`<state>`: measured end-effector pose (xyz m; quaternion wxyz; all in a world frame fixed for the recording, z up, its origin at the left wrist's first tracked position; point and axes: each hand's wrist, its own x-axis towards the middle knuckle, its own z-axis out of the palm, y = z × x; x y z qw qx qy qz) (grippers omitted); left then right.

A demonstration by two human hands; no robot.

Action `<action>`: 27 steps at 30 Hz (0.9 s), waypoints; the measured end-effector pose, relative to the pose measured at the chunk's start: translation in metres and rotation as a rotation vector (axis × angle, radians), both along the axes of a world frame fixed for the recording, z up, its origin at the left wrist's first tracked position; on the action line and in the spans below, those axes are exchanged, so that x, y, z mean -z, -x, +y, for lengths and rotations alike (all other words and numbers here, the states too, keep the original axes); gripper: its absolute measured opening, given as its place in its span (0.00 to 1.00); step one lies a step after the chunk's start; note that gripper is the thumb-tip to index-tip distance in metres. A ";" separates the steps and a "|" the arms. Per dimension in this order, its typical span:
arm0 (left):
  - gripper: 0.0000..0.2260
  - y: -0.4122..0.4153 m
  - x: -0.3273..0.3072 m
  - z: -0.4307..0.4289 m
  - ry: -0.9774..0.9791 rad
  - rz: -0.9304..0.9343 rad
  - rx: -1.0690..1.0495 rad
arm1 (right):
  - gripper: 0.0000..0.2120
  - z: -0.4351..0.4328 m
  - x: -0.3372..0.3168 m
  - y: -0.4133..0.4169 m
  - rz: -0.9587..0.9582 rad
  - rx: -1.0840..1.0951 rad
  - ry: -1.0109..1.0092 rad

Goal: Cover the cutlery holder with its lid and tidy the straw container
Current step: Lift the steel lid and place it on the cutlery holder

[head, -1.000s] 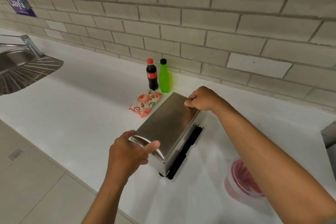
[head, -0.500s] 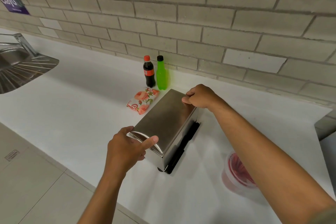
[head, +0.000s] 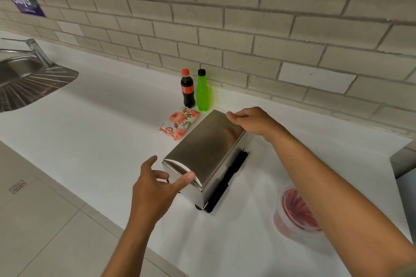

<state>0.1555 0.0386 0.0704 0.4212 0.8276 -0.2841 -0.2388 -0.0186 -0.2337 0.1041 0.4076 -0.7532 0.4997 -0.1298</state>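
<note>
A stainless-steel cutlery holder (head: 225, 177) stands on the white counter (head: 90, 141) with its curved steel lid (head: 207, 146) lying closed on top. My left hand (head: 155, 189) is at the lid's near end, fingers spread, with only the thumb tip touching the edge. My right hand (head: 254, 121) rests on the lid's far end, fingers curled over its edge. A clear round straw container (head: 292, 216) holding red straws sits at the right, partly hidden behind my right forearm.
A cola bottle (head: 188, 89) and a green bottle (head: 202, 91) stand by the brick wall. A floral packet (head: 179, 125) lies just left of the holder. A steel sink (head: 24, 78) is at far left. The counter's front edge runs below my left wrist.
My left hand has let go of the lid's near end and opened its fingers. The right hand stays on the far end. The lid and holder have not moved.
</note>
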 end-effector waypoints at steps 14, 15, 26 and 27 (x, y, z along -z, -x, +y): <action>0.73 0.050 0.008 0.002 0.118 -0.139 0.167 | 0.72 0.000 -0.019 -0.014 0.373 -0.632 0.169; 0.72 0.052 0.006 -0.001 0.095 -0.181 0.164 | 0.73 0.000 -0.024 -0.019 0.448 -0.685 0.210; 0.68 0.056 -0.001 -0.008 -0.047 -0.377 0.126 | 0.76 0.011 -0.038 -0.051 0.660 -0.821 0.380; 0.67 0.057 -0.002 -0.007 -0.060 -0.420 0.133 | 0.76 0.013 -0.037 -0.049 0.654 -0.817 0.380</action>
